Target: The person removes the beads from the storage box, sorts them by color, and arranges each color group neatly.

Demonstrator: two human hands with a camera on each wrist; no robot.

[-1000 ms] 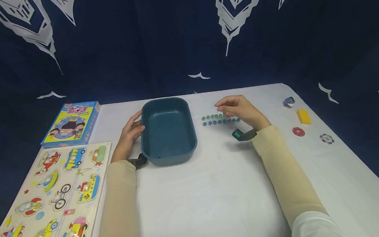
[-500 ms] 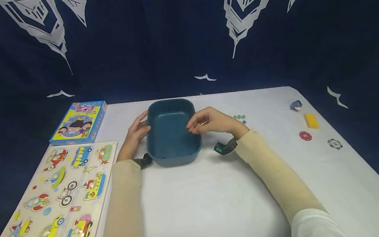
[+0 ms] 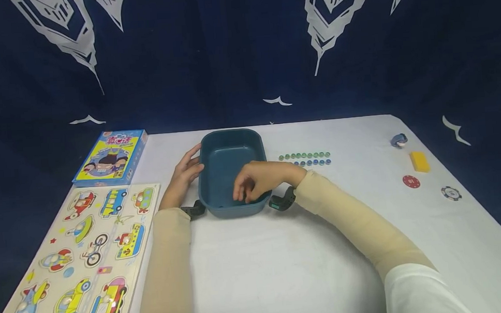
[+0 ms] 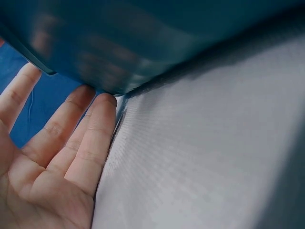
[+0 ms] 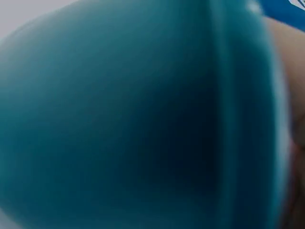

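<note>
Teal and smooth, a tub (image 3: 226,213) sits close to the bench's (image 3: 310,264) far edge, the left hand (image 3: 183,178) touching its left side with fingers extended. At the tub's near right part, the right hand (image 3: 262,177) has its fingers curled, though whether they pinch anything I cannot tell. Small green pieces (image 3: 304,155) and small blue pieces (image 3: 315,162) lie in rows toward the far edge, and a yellow block (image 3: 419,162) rests near the right edge.
</note>
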